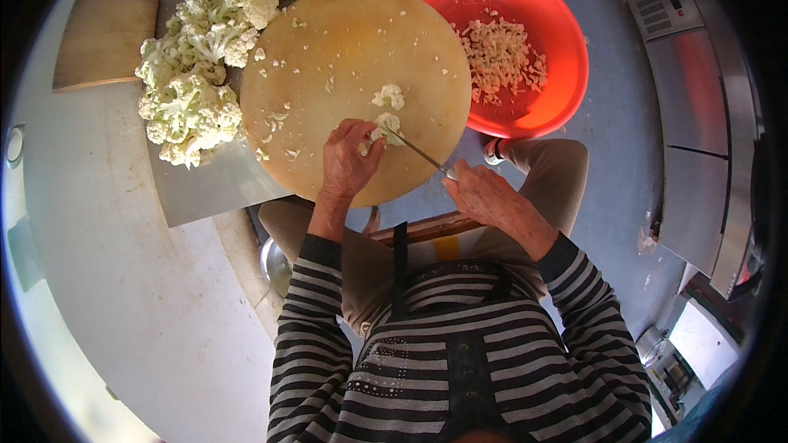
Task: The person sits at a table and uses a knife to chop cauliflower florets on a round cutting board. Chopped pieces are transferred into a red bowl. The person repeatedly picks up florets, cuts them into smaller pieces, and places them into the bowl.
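Observation:
My left hand (351,157) grips a small cauliflower floret (388,127) near the front part of a round cutting board (351,61). In my right hand (486,192) is a knife (422,152) with a thin blade and a pale handle; its tip touches that floret. Another cut floret (388,96) lies just beyond it on the board, among scattered crumbs and thin slices. Large cauliflower pieces (191,104) are heaped along the board's left and far left side. To the right, a red plastic basin (563,74) holds many small cauliflower bits (502,55).
A metal sheet (215,187) lies under the heap and beside the board. A wooden board (108,40) rests at the far left. Stainless steel equipment (692,111) stands along the right side. A metal bowl (275,267) is partly visible beside my left leg.

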### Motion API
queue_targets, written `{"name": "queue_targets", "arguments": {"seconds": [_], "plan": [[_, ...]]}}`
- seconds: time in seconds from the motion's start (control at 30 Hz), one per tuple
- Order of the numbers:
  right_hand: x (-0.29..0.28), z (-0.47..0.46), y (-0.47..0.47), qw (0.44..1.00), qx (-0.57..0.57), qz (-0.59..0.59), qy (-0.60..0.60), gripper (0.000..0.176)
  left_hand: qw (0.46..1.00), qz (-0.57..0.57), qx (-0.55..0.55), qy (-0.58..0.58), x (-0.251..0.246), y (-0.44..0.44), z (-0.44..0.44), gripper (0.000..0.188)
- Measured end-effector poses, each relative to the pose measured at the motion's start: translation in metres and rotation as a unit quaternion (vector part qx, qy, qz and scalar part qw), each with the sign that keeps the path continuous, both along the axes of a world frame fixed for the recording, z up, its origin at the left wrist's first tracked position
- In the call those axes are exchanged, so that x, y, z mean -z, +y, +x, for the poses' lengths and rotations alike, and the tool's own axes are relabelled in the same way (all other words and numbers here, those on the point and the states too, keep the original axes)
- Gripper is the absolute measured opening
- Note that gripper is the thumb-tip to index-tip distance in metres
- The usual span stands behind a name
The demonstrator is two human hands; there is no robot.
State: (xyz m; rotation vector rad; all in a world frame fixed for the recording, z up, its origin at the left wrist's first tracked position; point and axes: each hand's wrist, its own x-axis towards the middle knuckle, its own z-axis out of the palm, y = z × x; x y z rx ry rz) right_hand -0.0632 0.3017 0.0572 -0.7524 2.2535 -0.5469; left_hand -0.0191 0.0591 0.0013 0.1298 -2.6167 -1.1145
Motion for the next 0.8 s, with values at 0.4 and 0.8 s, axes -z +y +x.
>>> {"name": "queue_targets", "arguments": {"seconds": [0.4, 0.8], "plan": [[0.033, -0.009, -0.04, 0.995, 0.08, -0.045, -0.044, 0.036, 0.998, 0.048, -0.02, -0.03, 0.009, -0.009, 0.014, 0.025], [0.006, -0.026, 0.003, 0.992, 0.115, -0.046, -0.008, 0.035, 0.998, 0.041, -0.003, -0.05, 0.004, -0.008, 0.002, 0.03]]}}
